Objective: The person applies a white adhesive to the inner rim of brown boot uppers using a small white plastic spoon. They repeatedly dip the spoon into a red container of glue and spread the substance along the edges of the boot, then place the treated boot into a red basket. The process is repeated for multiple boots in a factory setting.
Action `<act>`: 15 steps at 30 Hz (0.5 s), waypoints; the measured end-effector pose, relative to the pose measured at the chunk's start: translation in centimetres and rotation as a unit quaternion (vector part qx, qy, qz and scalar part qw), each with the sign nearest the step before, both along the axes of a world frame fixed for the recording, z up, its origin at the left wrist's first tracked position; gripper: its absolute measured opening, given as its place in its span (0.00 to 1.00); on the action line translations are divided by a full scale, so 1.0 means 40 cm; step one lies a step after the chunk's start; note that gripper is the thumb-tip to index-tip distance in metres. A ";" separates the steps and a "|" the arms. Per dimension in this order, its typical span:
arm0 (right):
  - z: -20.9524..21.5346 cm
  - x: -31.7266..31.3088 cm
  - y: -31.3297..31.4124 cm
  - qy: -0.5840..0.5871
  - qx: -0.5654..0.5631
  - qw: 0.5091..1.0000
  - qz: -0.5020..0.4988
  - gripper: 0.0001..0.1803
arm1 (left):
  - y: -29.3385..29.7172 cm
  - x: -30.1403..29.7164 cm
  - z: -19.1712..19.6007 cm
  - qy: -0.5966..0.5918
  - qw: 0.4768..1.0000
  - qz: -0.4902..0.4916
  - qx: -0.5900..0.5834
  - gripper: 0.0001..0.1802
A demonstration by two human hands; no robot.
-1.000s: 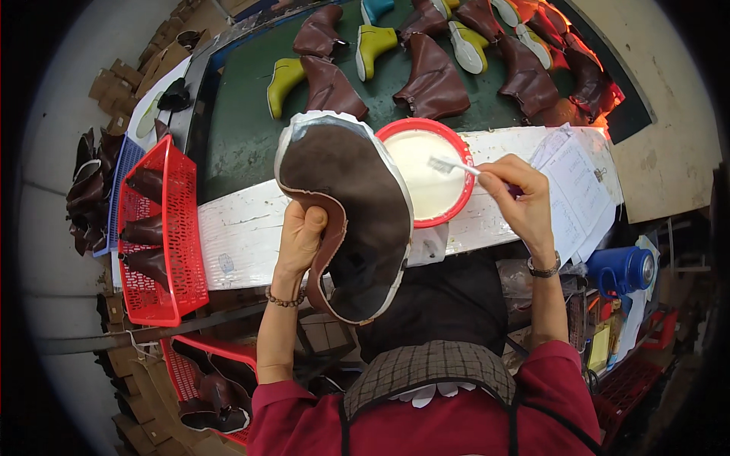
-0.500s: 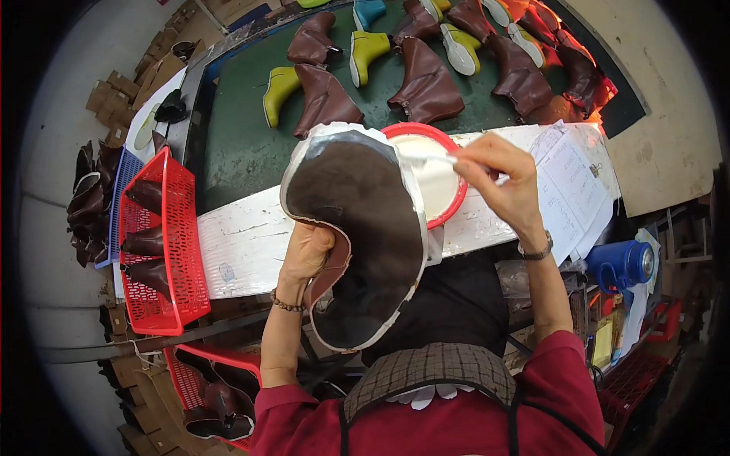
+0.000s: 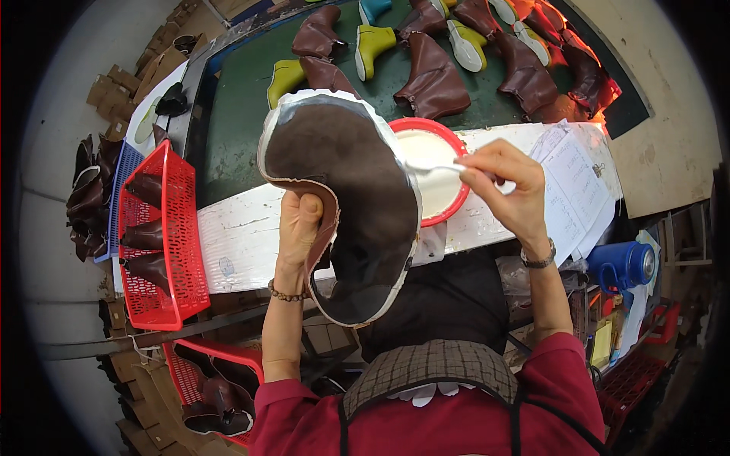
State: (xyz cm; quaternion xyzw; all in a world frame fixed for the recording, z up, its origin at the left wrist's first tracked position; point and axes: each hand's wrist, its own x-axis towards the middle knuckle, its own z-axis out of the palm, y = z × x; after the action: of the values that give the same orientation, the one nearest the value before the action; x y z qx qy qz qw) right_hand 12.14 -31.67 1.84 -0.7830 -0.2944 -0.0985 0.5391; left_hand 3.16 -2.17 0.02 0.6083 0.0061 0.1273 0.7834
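Observation:
My left hand [image 3: 298, 228] grips a brown boot upper [image 3: 334, 152] by its inward-curving edge, thumb on top and the other fingers hidden behind. The upper is held up with its dark inner side facing me, and a white coating runs along its rim. In my right hand [image 3: 508, 186] a slim white brush [image 3: 441, 166] is pinched between thumb and fingers. Its tip meets the upper's right edge, over a red-rimmed bowl [image 3: 462, 199] of white liquid [image 3: 432, 186]. The upper covers part of the bowl's left side.
Brown boots [image 3: 433, 76] and yellow-green boots [image 3: 374, 49] lie on a dark green surface [image 3: 236, 144] beyond the white board [image 3: 236, 251]. At left stands a red basket [image 3: 176, 235] of brown boot pieces. Papers [image 3: 574, 190] and a blue flask [image 3: 620, 266] are at right.
My left hand has raised the boot upper and shifted it left, tilting it a little. My right hand has lowered slightly, its brush remaining by the upper's right edge.

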 end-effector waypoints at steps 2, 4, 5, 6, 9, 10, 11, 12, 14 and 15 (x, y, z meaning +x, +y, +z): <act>-0.004 0.017 0.023 -0.052 0.052 0.997 0.013 0.11 | 0.004 0.009 -0.014 -0.015 1.000 0.002 -0.024 0.29; -0.017 0.028 0.034 -0.102 0.067 0.992 0.023 0.11 | 0.028 0.030 -0.057 -0.038 0.998 0.028 -0.048 0.28; -0.025 0.022 0.035 -0.092 0.063 0.993 0.030 0.11 | 0.038 0.041 -0.067 -0.044 0.996 0.042 -0.062 0.28; -0.034 0.007 0.029 -0.082 0.058 0.994 0.038 0.11 | 0.047 0.052 -0.073 -0.050 0.994 0.056 -0.075 0.27; -0.029 -0.013 0.016 -0.027 0.050 0.996 0.069 0.10 | 0.030 0.053 -0.050 -0.054 0.992 0.091 -0.066 0.28; -0.020 -0.016 0.012 -0.005 0.048 0.996 0.081 0.10 | 0.027 0.050 -0.036 -0.057 0.994 0.077 -0.046 0.29; -0.009 -0.008 0.017 -0.003 0.030 0.998 0.057 0.11 | 0.021 0.046 -0.019 -0.063 0.995 0.067 -0.024 0.29; -0.009 0.006 0.027 -0.026 0.038 0.998 0.034 0.11 | 0.015 0.042 -0.003 -0.069 0.996 0.058 -0.002 0.30; -0.008 0.032 0.049 -0.073 0.051 0.996 -0.008 0.12 | 0.020 0.052 0.015 -0.094 0.993 0.065 0.043 0.32; -0.010 0.036 0.054 -0.091 0.059 0.994 0.007 0.13 | 0.027 0.061 0.017 -0.107 0.989 0.073 0.065 0.33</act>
State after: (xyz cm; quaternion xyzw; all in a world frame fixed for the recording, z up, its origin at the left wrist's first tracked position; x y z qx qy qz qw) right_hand 13.56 -29.53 1.45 -0.7357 -0.3412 -0.1830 0.5557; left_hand 5.59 -1.09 0.70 0.6386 -0.0419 0.2484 0.7271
